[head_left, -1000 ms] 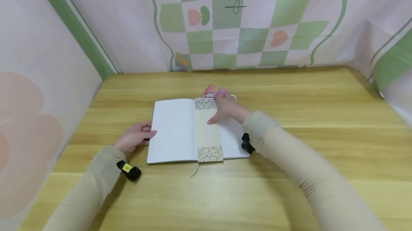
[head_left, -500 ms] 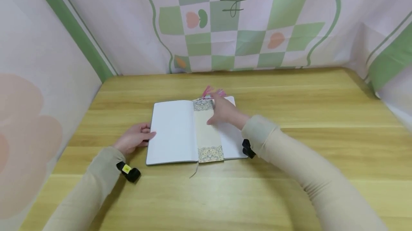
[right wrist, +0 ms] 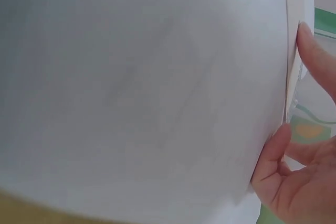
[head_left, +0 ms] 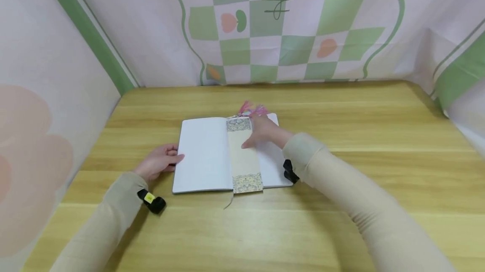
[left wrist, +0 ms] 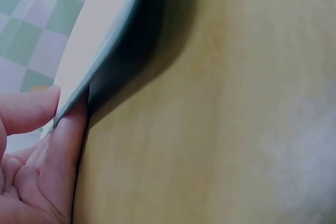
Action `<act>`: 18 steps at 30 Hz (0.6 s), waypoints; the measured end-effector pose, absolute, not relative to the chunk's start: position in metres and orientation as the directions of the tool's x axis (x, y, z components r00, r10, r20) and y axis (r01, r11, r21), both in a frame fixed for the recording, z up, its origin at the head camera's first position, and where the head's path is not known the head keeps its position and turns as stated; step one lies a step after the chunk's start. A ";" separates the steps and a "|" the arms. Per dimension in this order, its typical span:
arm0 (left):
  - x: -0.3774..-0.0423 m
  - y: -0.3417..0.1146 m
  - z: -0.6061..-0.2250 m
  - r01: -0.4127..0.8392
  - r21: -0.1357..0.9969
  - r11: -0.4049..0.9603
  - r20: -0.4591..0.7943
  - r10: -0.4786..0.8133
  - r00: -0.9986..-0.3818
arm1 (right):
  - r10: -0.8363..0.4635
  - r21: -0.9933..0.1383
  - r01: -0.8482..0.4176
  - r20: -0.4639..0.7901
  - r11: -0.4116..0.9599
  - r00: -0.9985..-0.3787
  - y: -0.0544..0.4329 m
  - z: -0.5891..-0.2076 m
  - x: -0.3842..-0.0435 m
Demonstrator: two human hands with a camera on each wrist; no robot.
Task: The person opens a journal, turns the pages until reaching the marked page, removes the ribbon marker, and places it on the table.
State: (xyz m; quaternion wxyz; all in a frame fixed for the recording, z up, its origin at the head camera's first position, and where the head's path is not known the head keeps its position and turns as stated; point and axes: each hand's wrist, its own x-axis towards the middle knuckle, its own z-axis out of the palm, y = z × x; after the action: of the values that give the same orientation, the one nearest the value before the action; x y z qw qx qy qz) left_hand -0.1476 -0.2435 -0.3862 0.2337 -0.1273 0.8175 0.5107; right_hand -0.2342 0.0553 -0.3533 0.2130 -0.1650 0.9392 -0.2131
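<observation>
An open notebook (head_left: 204, 154) with blank white pages and a dark cover lies on the table. Along its inner right page runs a wide cream bookmark (head_left: 243, 158) with lace-patterned ends, its lower end jutting past the page edge. My left hand (head_left: 160, 162) pinches the notebook's left edge, thumb on the page and fingers (left wrist: 68, 145) beneath the cover. With my right hand (head_left: 265, 132) I hold the bookmark at its upper right part, the thumb (right wrist: 312, 56) on its face. A pink tassel (head_left: 251, 109) sticks out above the notebook, partly behind my right fingers.
Both hands work on a wooden table (head_left: 379, 137). A thin grey ribbon (head_left: 229, 201) hangs from the notebook's spine onto the tabletop. Behind stands a green-and-white checked curtain (head_left: 265, 49), and a pale curtain (head_left: 45, 61) borders the left side.
The bookmark has shifted slightly left and toward me under my right hand, closer to the spine. My left hand keeps its hold on the notebook's edge.
</observation>
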 end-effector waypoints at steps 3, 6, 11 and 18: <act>-0.148 -0.244 -0.386 -0.453 0.776 0.440 -0.516 0.027 -0.856 | -0.406 -0.448 -0.236 -0.334 0.862 -0.851 0.054 -0.353 -0.235; -0.148 -0.244 -0.387 -0.453 0.776 0.439 -0.515 0.026 -0.857 | -0.405 -0.446 -0.233 -0.339 0.864 -0.849 0.053 -0.353 -0.235; -0.149 -0.245 -0.387 -0.448 0.780 0.438 -0.511 0.031 -0.859 | -0.391 -0.424 -0.230 -0.345 0.876 -0.853 0.052 -0.352 -0.234; -0.149 -0.245 -0.387 -0.445 0.776 0.447 -0.509 0.027 -0.861 | -0.383 -0.442 -0.226 -0.309 0.868 -0.870 0.051 -0.354 -0.232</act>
State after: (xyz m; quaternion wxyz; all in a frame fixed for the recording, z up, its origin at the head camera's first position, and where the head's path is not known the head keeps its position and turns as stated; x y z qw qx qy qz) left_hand -0.1490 -0.2452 -0.3868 0.2312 -0.1275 0.8184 0.5103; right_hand -0.2323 0.0514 -0.3543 0.1972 -0.1609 0.9462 -0.2001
